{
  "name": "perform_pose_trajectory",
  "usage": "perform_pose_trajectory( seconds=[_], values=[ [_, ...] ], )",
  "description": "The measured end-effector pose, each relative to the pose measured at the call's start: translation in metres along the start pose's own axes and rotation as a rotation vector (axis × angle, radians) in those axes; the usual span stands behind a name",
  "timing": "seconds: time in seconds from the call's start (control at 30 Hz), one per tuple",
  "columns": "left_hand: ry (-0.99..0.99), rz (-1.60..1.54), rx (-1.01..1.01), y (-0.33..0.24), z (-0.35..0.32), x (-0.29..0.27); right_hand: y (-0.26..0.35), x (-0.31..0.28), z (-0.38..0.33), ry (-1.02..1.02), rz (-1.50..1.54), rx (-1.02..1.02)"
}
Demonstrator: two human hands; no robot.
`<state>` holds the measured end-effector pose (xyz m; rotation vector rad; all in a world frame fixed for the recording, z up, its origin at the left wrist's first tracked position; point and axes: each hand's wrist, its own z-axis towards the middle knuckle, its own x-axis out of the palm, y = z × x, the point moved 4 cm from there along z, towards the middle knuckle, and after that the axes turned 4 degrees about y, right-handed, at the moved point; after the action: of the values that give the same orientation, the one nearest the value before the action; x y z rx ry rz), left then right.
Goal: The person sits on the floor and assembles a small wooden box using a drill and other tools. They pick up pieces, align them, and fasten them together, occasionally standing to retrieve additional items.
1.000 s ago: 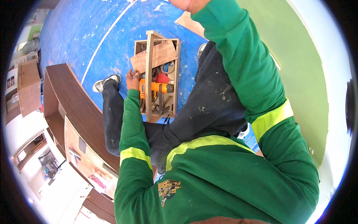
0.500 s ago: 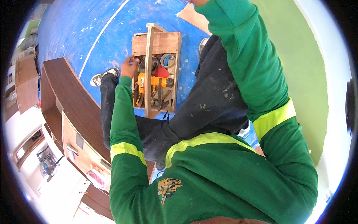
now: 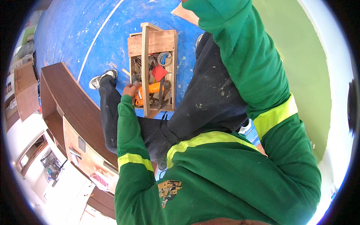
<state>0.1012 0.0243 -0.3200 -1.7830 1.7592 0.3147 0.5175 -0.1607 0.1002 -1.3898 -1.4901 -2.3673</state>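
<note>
On the blue floor stands a wooden toolbox [image 3: 152, 37] with a long handle bar running across its middle. My left hand [image 3: 132, 90] reaches in at its left side, fingers closed at the back end of an orange power drill [image 3: 154, 88]. The handle bar crosses in front of part of the drill. Around the drill lie a red flat piece [image 3: 159, 72], a roll of tape [image 3: 164, 58] and several hand tools with dark metal parts. Beyond the picture's top edge is my right hand; the raised green sleeve [image 3: 232, 33] is what shows of that arm.
A dark brown wooden cabinet [image 3: 80, 108] lies along my left side. The green wall [image 3: 303, 56] rises close on the right. At the top, a light board [image 3: 185, 15] rests on the floor. My legs spread on both sides of the toolbox.
My left hand has moved toward me along the toolbox's left side and closed on the drill. The drill and the red piece have shifted a little.
</note>
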Motion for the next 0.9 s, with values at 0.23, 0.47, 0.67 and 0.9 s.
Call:
perform_pose_trajectory(
  seconds=[0.23,0.47,0.67,0.9],
  values=[
    [0.004,0.216,0.340,0.039,-0.017,0.005,0.000,0.009,-0.012,0.017,-0.007,-0.125],
    [0.056,0.497,0.088,0.018,-0.022,0.001,-0.002,0.000,-0.011,0.132,-0.060,-0.029],
    [-0.052,0.728,-0.051,0.000,-0.050,-0.008,0.014,0.001,-0.014,-0.039,-0.048,0.011],
    [-0.212,0.475,0.955,-0.152,-0.140,0.030,0.012,-0.026,-0.002,0.062,-0.032,-0.075]
  ],
)
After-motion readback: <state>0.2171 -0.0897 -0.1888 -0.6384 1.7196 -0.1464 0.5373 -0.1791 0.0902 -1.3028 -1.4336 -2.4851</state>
